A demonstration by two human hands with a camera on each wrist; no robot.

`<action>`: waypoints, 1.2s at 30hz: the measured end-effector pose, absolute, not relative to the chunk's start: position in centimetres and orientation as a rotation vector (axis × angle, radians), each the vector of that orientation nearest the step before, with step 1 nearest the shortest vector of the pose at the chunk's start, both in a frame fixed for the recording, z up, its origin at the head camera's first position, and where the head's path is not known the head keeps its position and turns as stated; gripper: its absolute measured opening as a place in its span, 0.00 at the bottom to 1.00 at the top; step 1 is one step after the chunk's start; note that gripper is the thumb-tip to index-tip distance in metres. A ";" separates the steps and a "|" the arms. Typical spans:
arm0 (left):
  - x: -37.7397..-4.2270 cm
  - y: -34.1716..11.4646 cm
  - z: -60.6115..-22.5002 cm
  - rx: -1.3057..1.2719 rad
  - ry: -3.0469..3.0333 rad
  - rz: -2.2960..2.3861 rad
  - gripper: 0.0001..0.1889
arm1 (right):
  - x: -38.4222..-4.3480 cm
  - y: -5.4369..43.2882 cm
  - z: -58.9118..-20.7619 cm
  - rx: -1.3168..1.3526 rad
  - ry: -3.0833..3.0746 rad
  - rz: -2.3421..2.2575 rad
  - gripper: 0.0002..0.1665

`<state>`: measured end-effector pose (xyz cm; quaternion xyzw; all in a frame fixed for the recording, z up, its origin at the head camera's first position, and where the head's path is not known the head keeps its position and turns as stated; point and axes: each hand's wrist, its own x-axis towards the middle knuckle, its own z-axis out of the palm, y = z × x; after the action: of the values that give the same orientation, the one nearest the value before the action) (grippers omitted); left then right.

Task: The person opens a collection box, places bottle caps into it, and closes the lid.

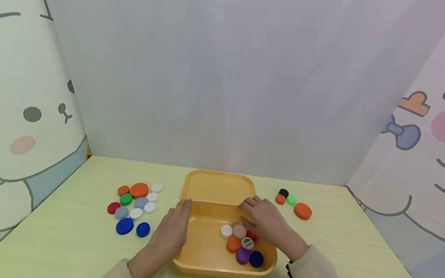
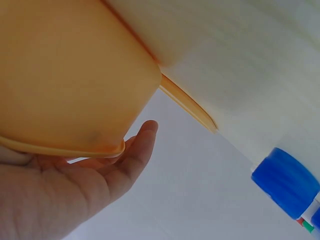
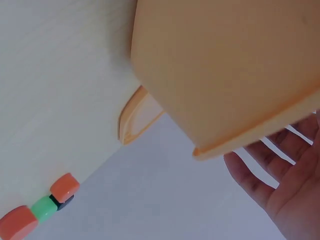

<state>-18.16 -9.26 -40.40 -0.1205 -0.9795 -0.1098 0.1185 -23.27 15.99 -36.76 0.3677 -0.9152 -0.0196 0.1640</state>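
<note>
An orange-yellow plastic box (image 1: 202, 244) stands before me, with several bottle caps in its right half: white, orange, purple, dark blue, red and one with a green-and-white print (image 1: 247, 243). My left hand (image 1: 172, 229) rests along the box's left rim, fingers stretched toward the far corner; in the left wrist view its fingers (image 2: 142, 145) reach past the rim's corner. My right hand (image 1: 265, 220) lies over the right rim, fingertips above the inside near the red cap (image 1: 252, 236). The right wrist view shows its fingers (image 3: 247, 177) loosely spread beyond the rim.
The matching lid (image 1: 219, 187) lies flat behind the box. To the left is a group of caps, among them a blue cap (image 1: 124, 225) and a green cap (image 1: 126, 199). On the right lie a black cap (image 1: 283, 193), a light green cap (image 1: 291, 199) and two orange caps (image 1: 302, 211).
</note>
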 end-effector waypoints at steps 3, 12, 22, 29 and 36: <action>-18.2 -9.3 -40.4 -0.344 -2.872 -0.324 0.29 | -23.5 16.7 -36.3 0.990 -2.604 -0.029 0.15; -18.3 -9.3 -40.5 -0.340 -2.876 -0.323 0.30 | -24.5 19.7 -35.5 0.885 -2.536 0.001 0.14; -18.3 -9.2 -40.5 -0.330 -2.889 -0.332 0.30 | -26.3 24.3 -37.0 0.716 -2.602 0.049 0.14; -18.3 -9.3 -40.5 -0.332 -2.882 -0.330 0.30 | -27.2 27.5 -38.2 0.585 -2.698 0.063 0.15; -18.3 -9.2 -40.6 -0.340 -2.872 -0.314 0.30 | -27.6 30.2 -39.4 0.466 -2.773 0.058 0.11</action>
<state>-18.30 -9.23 -40.62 -0.1160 -0.9806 -0.1072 0.1161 -27.58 30.18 -39.42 0.1636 -0.9726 0.0204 0.1640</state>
